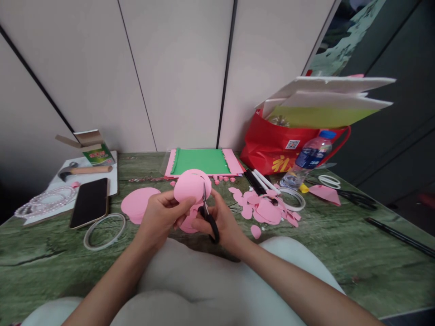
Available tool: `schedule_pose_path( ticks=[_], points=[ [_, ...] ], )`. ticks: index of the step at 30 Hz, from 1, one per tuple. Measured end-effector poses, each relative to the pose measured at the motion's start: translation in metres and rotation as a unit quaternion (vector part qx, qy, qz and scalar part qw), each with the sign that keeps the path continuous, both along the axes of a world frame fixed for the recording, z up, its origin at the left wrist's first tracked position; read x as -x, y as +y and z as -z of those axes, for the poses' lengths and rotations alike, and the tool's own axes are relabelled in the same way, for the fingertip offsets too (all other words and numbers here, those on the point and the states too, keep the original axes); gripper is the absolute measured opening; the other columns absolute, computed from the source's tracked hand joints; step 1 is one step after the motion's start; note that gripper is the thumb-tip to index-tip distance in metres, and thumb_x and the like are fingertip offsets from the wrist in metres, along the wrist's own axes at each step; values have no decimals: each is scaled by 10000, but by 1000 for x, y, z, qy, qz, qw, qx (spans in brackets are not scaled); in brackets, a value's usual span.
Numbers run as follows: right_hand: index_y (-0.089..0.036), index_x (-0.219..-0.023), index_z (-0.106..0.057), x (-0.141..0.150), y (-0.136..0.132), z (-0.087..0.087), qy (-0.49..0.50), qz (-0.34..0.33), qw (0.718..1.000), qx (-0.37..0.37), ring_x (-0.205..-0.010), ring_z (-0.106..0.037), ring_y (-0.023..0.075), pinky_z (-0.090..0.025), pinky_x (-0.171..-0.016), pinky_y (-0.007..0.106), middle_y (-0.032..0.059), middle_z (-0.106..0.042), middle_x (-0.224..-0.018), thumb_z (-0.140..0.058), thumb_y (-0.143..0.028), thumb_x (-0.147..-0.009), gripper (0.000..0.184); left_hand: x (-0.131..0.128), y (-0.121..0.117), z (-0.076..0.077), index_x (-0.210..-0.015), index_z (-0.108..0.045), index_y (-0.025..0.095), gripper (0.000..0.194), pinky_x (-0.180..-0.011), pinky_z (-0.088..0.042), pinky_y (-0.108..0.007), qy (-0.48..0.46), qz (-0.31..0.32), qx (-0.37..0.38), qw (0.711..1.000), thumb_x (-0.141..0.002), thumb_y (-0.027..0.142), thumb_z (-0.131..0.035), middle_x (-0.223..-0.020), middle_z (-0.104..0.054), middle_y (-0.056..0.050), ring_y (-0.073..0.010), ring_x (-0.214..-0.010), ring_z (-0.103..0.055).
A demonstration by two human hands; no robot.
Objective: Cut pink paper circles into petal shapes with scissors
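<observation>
On red bag (255, 144), front low: large yellow character (282, 163), reads as 礼, partly covered by bottle (320, 146). Above it, same bag: white square with black QR code (292, 144). On bottle, dark blue label (307, 158) with white marks, too blurred to read. On small green box (101, 155), open-topped: yellowish and reddish lettering, too small to make out.

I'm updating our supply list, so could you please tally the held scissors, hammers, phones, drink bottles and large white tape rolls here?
Held scissors: 1
Hammer: 1
Phone: 1
Drink bottle: 1
Large white tape rolls: 2, the left roll and the right roll
Total: 6
</observation>
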State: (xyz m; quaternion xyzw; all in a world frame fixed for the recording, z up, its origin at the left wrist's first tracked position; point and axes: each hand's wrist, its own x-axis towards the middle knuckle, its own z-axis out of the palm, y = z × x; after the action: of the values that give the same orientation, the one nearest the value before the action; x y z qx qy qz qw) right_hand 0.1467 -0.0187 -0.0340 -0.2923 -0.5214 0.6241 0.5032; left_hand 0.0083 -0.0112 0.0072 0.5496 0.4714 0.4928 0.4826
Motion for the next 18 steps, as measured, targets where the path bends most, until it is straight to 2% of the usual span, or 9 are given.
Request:
schedule_pose_path(
  ticks=[4, 11, 18],
  points=[
    [-202, -1211, -265, 0, 0, -3, -2, -2, 1000, -1, -470, -417, 72, -369, -479, 203, -108, -478, -531, -751, -225, -598, 783, -1, 0, 0, -545, -570, 141, 183, -306, -225, -145, -12, 0, -1, 1000, -658, 243, -673, -376, -445, 71, -21, -317, -333],
    [-175, -1191, -288, -2, -1, -6, -44, 13, 999, 5, -429, -410, 64, -339, -424, 181, -101, -502, -516, -759, -309, -572, 790, 0, 0, 0, -562, -561, 145, 178, -324, -238, -148, -28, 1, -2, 1000, -678, 233, -663, -392, -457, 69, -21, -330, -346],
    [-164, -1202, -283, -1, 0, -4, -68, 17, 997, -13, -388, -433, 73, -325, -382, 172, -97, -521, -477, -723, -353, -609, 762, 0, -1, -2, -548, -538, 143, 196, -319, -261, -145, -55, -13, -14, 998, -696, 213, -644, -404, -468, 67, -25, -330, -365]
  ],
)
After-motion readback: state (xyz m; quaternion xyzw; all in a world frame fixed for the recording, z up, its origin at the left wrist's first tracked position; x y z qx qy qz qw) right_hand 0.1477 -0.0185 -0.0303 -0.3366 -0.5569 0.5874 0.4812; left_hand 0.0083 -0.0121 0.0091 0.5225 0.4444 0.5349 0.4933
